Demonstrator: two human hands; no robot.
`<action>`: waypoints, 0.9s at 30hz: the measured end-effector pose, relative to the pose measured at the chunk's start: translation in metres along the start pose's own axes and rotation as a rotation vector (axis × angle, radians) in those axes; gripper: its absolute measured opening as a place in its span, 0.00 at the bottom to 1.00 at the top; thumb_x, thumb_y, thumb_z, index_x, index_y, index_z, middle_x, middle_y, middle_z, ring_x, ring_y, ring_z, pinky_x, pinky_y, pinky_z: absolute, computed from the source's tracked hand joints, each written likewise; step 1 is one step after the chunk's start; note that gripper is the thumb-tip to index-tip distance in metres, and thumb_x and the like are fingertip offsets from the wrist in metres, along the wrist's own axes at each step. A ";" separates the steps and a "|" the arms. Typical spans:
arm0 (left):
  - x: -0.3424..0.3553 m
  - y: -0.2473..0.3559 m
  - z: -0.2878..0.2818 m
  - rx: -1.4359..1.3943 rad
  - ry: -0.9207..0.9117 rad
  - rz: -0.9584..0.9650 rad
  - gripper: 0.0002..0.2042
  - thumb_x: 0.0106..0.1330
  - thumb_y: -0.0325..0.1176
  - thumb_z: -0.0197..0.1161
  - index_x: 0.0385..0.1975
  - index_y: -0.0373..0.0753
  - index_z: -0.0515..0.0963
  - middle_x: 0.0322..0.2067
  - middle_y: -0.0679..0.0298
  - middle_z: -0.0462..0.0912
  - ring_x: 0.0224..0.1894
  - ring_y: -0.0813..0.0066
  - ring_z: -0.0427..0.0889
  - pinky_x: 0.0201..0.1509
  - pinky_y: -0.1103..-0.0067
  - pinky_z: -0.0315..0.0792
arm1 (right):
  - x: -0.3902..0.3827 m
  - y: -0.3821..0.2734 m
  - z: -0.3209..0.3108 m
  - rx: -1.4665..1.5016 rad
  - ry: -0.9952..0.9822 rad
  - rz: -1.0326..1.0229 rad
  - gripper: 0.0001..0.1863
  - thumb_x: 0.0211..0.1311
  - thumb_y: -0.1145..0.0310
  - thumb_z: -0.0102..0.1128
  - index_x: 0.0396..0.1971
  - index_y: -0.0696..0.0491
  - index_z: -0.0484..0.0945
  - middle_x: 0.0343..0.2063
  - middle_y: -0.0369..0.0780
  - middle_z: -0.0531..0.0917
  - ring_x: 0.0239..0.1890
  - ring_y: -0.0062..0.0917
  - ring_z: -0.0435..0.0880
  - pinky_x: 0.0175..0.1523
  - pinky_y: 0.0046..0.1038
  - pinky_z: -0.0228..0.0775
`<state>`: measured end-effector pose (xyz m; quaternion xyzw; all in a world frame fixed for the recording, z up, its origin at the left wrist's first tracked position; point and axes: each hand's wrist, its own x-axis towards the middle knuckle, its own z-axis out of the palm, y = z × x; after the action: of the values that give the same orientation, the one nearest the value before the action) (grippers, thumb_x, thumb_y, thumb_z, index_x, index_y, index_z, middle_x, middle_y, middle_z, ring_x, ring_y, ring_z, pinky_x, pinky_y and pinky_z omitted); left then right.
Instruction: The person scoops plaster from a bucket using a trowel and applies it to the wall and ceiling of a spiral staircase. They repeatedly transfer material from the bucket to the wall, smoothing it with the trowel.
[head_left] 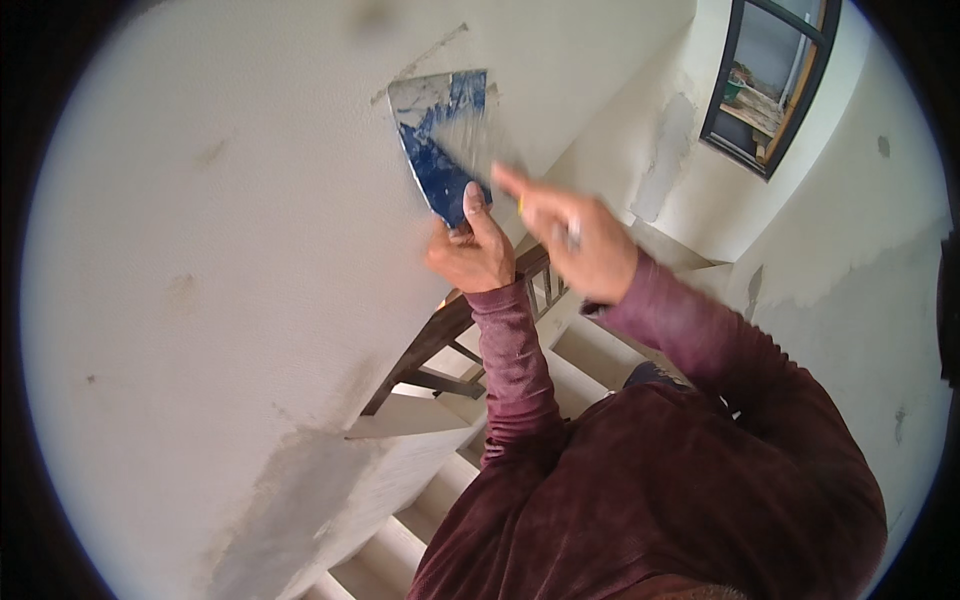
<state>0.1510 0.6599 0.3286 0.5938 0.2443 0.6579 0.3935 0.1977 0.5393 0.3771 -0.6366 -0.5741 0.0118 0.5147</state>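
Observation:
My left hand [470,250] is closed round the lower end of a wide blue putty knife [432,165], its thumb lying on the face. Whitish filler smears the blade, mostly toward its broad upper edge. My right hand [585,245] is closed on a second tool, blurred by motion, that looks like a smaller putty knife [472,135]. Its pale blade lies across the front of the blue one; whether they touch I cannot tell. Behind both hands is a pale wall [250,180] with a rough grey streak near the blue blade's top.
Below my hands a dark wooden railing [440,335] runs beside pale stairs [430,510]. A dark-framed window [770,85] is at the upper right. Grey patches [300,500] mark the walls at lower left and right.

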 end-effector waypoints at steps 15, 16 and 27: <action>0.002 -0.007 0.006 -0.139 -0.002 -0.010 0.12 0.63 0.33 0.64 0.29 0.26 0.78 0.18 0.59 0.81 0.16 0.82 0.75 0.18 0.84 0.67 | -0.003 0.006 -0.010 0.023 -0.045 -0.038 0.23 0.74 0.63 0.40 0.64 0.56 0.65 0.19 0.28 0.67 0.26 0.13 0.70 0.47 0.26 0.71; 0.002 -0.004 0.006 -0.107 0.000 0.003 0.12 0.63 0.33 0.65 0.29 0.26 0.78 0.18 0.59 0.81 0.16 0.82 0.75 0.17 0.84 0.67 | 0.007 0.010 -0.010 0.009 0.003 -0.093 0.23 0.74 0.63 0.40 0.64 0.55 0.65 0.19 0.28 0.65 0.25 0.14 0.69 0.47 0.26 0.71; -0.001 -0.012 0.008 -0.045 0.028 0.073 0.13 0.63 0.33 0.65 0.26 0.27 0.78 0.16 0.58 0.81 0.15 0.82 0.75 0.16 0.83 0.65 | 0.021 -0.005 -0.016 0.018 -0.002 0.068 0.22 0.70 0.72 0.43 0.64 0.53 0.65 0.38 0.38 0.81 0.37 0.18 0.78 0.49 0.20 0.69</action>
<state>0.1615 0.6649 0.3204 0.5840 0.2131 0.6856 0.3790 0.2113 0.5443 0.4000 -0.6511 -0.5526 0.0352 0.5191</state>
